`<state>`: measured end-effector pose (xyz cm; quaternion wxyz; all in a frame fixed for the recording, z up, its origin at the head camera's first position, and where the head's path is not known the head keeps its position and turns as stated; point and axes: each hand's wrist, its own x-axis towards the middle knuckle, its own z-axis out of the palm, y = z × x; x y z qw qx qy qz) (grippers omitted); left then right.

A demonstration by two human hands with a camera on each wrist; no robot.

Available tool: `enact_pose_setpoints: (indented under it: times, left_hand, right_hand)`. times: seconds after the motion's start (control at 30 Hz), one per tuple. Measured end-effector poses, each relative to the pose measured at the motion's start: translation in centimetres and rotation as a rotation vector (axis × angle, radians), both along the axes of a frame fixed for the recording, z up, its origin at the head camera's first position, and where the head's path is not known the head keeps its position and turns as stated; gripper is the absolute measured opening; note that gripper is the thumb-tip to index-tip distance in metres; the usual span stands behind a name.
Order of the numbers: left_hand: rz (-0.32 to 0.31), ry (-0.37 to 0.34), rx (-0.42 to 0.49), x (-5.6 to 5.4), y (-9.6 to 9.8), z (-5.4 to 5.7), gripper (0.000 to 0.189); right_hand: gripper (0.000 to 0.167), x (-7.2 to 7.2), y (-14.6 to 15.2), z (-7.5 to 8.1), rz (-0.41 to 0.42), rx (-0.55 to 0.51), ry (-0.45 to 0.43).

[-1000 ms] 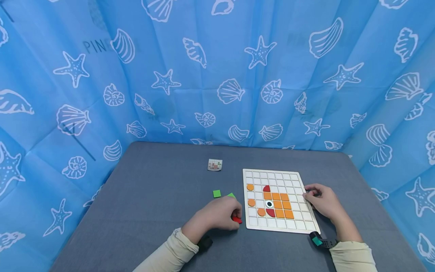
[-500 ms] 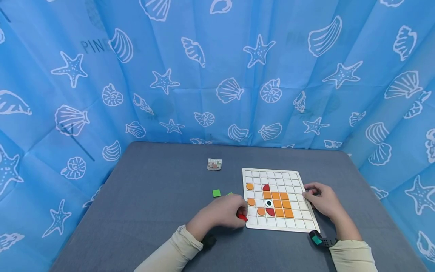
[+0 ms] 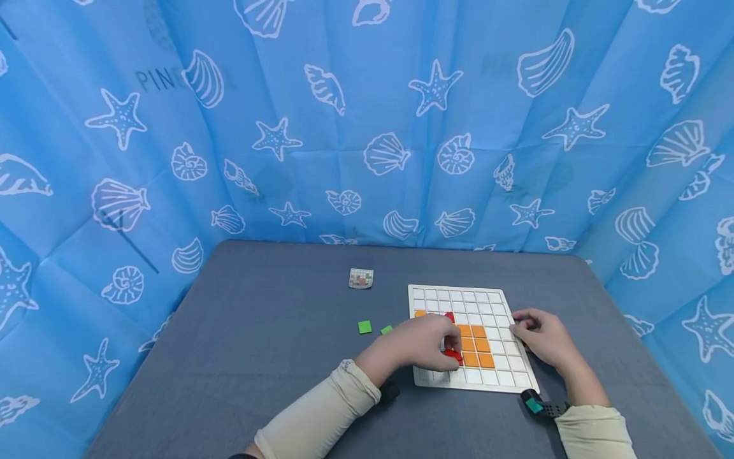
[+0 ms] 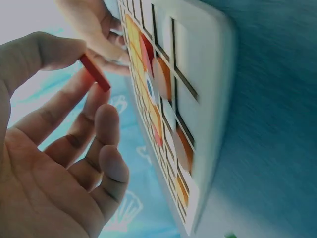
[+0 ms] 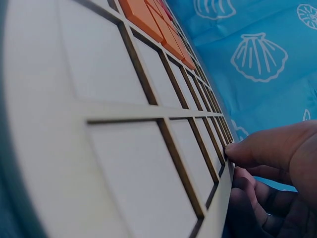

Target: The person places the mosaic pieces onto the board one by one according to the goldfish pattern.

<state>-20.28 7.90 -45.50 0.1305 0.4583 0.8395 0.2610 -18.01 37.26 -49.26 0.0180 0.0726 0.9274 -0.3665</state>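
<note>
My left hand point(image 3: 421, 344) pinches a small flat red tile point(image 4: 95, 72) between thumb and index finger, above the left part of a white grid board point(image 3: 504, 364). Its other fingers are loosely bent. On the board lie a block of orange square tiles point(image 3: 477, 345), red curved tiles point(image 4: 146, 49), round orange tiles point(image 4: 184, 148) and an eye tile point(image 4: 150, 85); in the head view the left hand hides some of these. My right hand point(image 3: 545, 338) grips the board's right edge, its thumb on the rim and its fingers curled at the side.
Two green square tiles point(image 3: 364, 327) lie on the grey table point(image 3: 275, 331) left of the board, one partly behind the left hand. A small printed card point(image 3: 361, 278) lies farther back. Behind the table hangs a blue shell-patterned curtain point(image 3: 344, 127).
My left hand has moved right with the red tile, from beside the board's left edge to over its tiles. My right hand stays at the board's right edge.
</note>
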Motion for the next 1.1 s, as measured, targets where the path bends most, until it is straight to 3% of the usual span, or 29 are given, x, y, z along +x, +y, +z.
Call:
enact_pose_setpoints:
  times: [0.23, 0.43, 0.7, 0.9, 1.1]
  left_hand:
    - [-0.007, 0.036, -0.055, -0.8, 3.1, -0.2, 0.003]
    - [0.008, 0.060, -0.111, -1.0, 4.0, -1.0, 0.009]
    - [-0.013, 0.042, -0.067, -1.3, 3.6, -1.3, 0.006]
    - [0.038, 0.010, -0.062, -1.7, 2.3, -0.7, 0.019]
    - [0.068, 0.021, -0.098, -1.7, 2.0, -0.6, 0.014]
  right_hand:
    - [0.041, 0.0, 0.1, -0.3, 0.009, -0.009, 0.013]
    - [0.040, -0.1, 0.2, -0.4, 0.011, -0.004, 0.016]
    - [0.041, -0.1, 0.3, -0.2, 0.009, -0.002, 0.016]
    - [0.041, -0.1, 0.2, -0.1, 0.010, -0.006, 0.012]
    - [0.041, 0.0, 0.2, -0.1, 0.012, -0.006, 0.021]
